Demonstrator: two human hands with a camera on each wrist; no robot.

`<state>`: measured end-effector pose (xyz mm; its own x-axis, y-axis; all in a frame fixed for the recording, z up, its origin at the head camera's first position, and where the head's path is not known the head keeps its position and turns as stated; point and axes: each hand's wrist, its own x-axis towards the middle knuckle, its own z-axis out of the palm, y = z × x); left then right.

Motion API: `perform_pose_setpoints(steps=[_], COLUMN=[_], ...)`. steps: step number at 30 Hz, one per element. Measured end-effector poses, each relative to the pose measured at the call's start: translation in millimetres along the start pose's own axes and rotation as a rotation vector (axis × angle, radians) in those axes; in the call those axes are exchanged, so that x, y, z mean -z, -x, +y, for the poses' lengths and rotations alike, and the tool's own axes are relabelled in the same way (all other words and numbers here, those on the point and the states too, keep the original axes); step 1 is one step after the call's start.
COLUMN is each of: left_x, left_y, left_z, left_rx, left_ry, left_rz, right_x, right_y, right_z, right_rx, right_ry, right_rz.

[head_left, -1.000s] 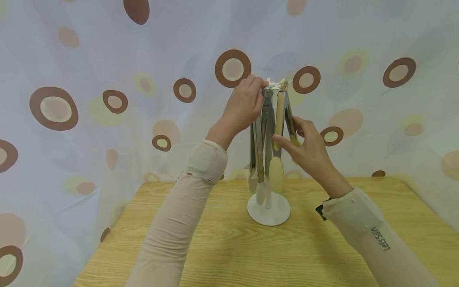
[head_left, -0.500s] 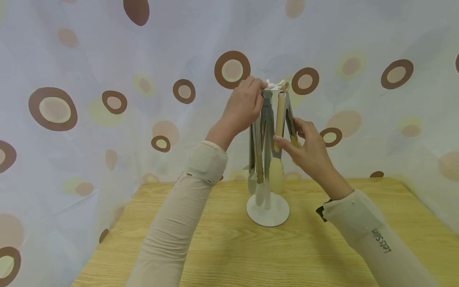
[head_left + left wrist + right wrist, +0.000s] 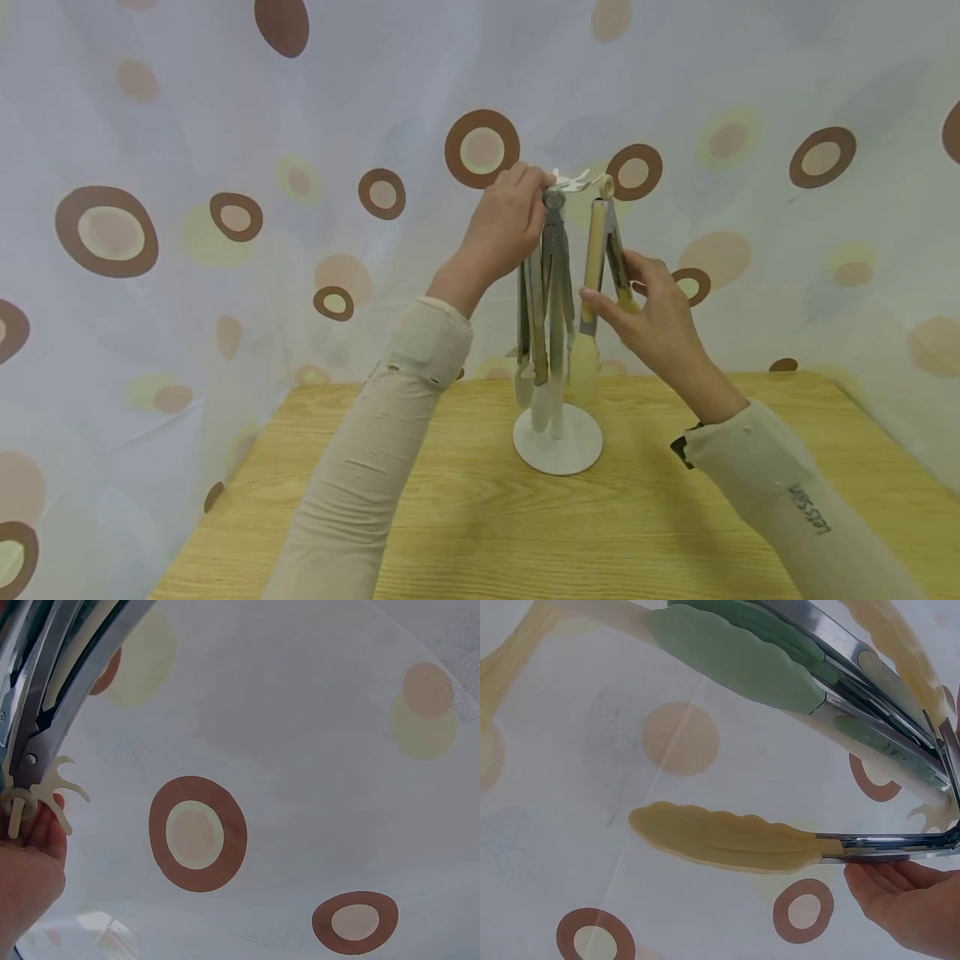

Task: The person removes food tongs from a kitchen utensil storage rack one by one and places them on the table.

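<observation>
A white rotating utensil stand (image 3: 558, 454) bears several hanging tongs, with splayed hooks (image 3: 573, 181) at its top. My left hand (image 3: 498, 217) grips the stand's top; in the left wrist view its fingers (image 3: 54, 834) show behind the ring of metal tongs (image 3: 41, 735). My right hand (image 3: 663, 321) holds yellow-tipped tongs (image 3: 595, 258) between thumb and fingers. Their arms are spread, and their pull ring (image 3: 606, 187) sits at a hook's outer end; whether it is still on the hook I cannot tell. Green-tipped tongs (image 3: 735, 664) hang nearby in the right wrist view.
The stand's round base rests on a wooden table (image 3: 450, 517), towards its far side. Behind and to the left hangs a pale curtain (image 3: 262, 108) with brown and yellow oval shapes.
The yellow-tipped tongs and my right hand have shifted slightly right, widening the gap to the other tongs. The ring has moved outward along the hook. My left hand keeps its place on the stand.
</observation>
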<state>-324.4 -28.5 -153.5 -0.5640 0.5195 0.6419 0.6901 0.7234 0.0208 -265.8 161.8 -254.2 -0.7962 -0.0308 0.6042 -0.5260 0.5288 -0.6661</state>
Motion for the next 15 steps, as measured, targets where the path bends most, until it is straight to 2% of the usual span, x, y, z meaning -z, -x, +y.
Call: perform_pose_setpoints(steps=[10,15], left_x=[-1.0,0.2], left_y=[-0.6,-0.4], left_z=[-0.6,0.1], left_rx=[-0.005,0.007], left_ry=[0.002,0.004], left_rz=[0.005,-0.001], right_x=[9.2,18.3], right_y=[3.1,5.6], right_z=[9.1,13.2], right_rx=[-0.048,-0.123], right_ry=[-0.008,0.005], right_rz=[-0.013,-0.055])
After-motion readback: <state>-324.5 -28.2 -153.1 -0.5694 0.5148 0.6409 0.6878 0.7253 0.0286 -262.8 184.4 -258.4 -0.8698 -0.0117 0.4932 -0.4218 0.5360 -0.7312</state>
